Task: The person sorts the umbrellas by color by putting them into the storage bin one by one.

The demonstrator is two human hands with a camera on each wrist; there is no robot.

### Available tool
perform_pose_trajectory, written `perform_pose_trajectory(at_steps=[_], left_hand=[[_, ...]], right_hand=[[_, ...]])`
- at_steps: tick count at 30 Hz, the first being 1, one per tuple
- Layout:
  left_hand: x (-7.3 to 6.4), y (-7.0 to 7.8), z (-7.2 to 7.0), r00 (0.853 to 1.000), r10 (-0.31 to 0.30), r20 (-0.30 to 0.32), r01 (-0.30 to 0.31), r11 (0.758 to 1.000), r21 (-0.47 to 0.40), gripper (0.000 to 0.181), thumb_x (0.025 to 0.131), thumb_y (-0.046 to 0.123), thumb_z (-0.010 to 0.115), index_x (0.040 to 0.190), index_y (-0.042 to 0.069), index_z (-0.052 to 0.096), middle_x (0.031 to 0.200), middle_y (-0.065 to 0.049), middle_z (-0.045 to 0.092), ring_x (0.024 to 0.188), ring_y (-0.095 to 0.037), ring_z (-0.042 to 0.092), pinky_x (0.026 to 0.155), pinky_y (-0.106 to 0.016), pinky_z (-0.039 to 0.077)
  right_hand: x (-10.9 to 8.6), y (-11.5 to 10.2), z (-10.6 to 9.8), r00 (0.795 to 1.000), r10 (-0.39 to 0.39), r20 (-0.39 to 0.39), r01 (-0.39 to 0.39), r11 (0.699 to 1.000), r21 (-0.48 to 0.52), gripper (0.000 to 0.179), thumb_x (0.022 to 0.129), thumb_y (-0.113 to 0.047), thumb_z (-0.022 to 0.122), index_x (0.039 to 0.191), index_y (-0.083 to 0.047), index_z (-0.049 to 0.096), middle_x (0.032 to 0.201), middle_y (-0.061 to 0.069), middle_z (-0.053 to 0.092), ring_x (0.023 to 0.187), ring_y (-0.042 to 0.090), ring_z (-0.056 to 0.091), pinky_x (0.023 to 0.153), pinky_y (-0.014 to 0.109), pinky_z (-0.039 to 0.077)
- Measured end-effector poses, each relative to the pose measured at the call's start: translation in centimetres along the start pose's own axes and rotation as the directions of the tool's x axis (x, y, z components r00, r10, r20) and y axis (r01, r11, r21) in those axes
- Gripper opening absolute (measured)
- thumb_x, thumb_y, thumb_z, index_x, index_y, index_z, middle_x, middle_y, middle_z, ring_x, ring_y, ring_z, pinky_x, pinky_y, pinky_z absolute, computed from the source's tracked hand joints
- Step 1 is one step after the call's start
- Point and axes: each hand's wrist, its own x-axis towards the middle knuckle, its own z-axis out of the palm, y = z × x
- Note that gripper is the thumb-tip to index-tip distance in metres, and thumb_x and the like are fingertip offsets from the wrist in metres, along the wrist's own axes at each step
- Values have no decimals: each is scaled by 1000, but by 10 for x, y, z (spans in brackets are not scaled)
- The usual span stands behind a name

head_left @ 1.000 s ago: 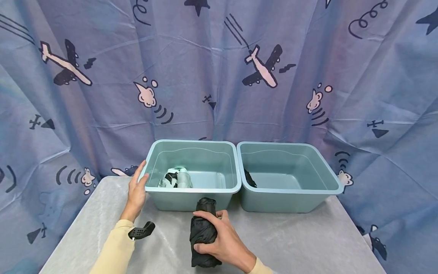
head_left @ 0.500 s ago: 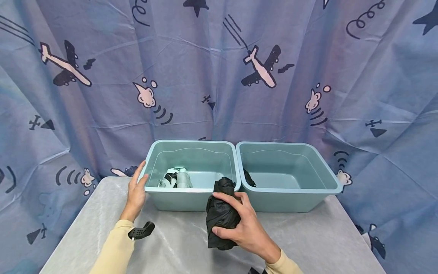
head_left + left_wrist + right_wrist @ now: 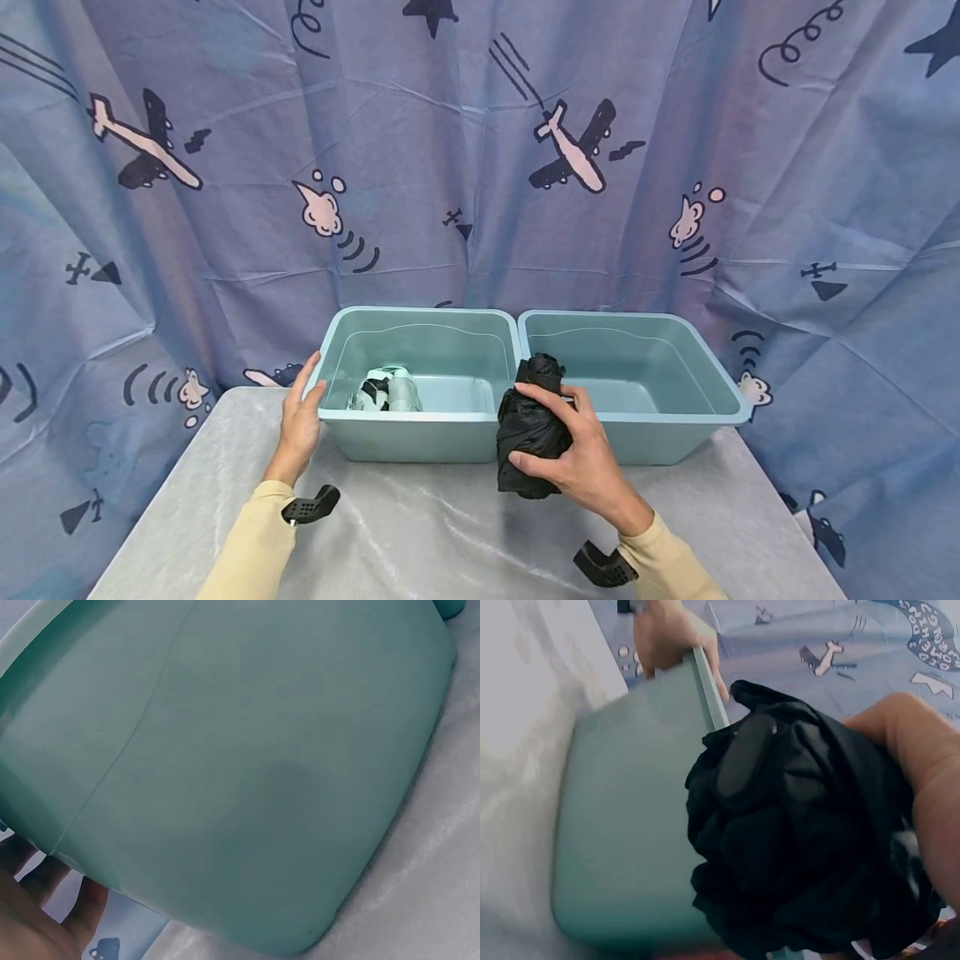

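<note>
My right hand [image 3: 581, 454] grips a black folded umbrella [image 3: 531, 433], thumb and fingers spread round its crumpled cloth. It is held in front of the place where the two bins meet, its top end overlapping their rims in the head view. Up close in the right wrist view, the umbrella [image 3: 795, 832] shows bunched fabric and a smooth oval part. My left hand [image 3: 298, 425] rests with straight fingers against the left side of the left green bin [image 3: 420, 437]. In the left wrist view its fingers [image 3: 86, 907] touch that bin's edge.
The right green bin [image 3: 660, 437] stands against the left one. White and black items in clear wrapping [image 3: 386, 390] lie in the left bin. Both bins stand on a grey cloth-covered table [image 3: 420, 533], backed by a blue printed curtain [image 3: 420, 150].
My right hand has carried the umbrella up and to the right, from before the left bin to the gap between the bins. The left hand has stayed put.
</note>
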Motion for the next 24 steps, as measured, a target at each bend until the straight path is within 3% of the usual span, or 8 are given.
perform_pose_trajectory(at_steps=[11, 15, 19, 24], left_hand=[[0, 0, 1, 1000, 9, 1, -9, 1000, -6, 55, 107, 7, 39, 161, 6, 27, 166, -11, 24, 151, -30, 18, 122, -49, 13], [-1, 0, 0, 1000, 8, 3, -8, 1000, -7, 55, 108, 7, 38, 161, 6, 26, 166, -11, 23, 152, -31, 16, 122, -50, 11], [-1, 0, -1, 1000, 10, 3, -10, 1000, -10, 55, 107, 7, 38, 161, 5, 25, 166, -12, 22, 152, -31, 16, 122, -50, 12], [0, 0, 0, 1000, 9, 2, -9, 1000, -12, 55, 108, 7, 38, 161, 7, 26, 166, -11, 23, 151, -31, 18, 122, -49, 13]], right_hand=[[37, 35, -36, 1000, 10, -10, -10, 1000, 27, 80, 78, -16, 89, 149, -29, 53, 123, 12, 45, 109, 22, 44, 91, 52, 42], [50, 52, -50, 998, 50, 36, -53, 996, 72, 81, 84, -14, 85, 153, -30, 47, 134, 14, 45, 118, 26, 45, 93, 53, 46], [61, 68, -64, 990, 108, 85, -120, 982, 147, 80, 89, -15, 80, 157, -31, 41, 154, 12, 38, 129, 33, 48, 88, 42, 54], [73, 86, -78, 970, 206, 132, -231, 950, 211, 78, 93, -20, 77, 158, -32, 37, 166, 6, 24, 139, 37, 38, 94, 40, 50]])
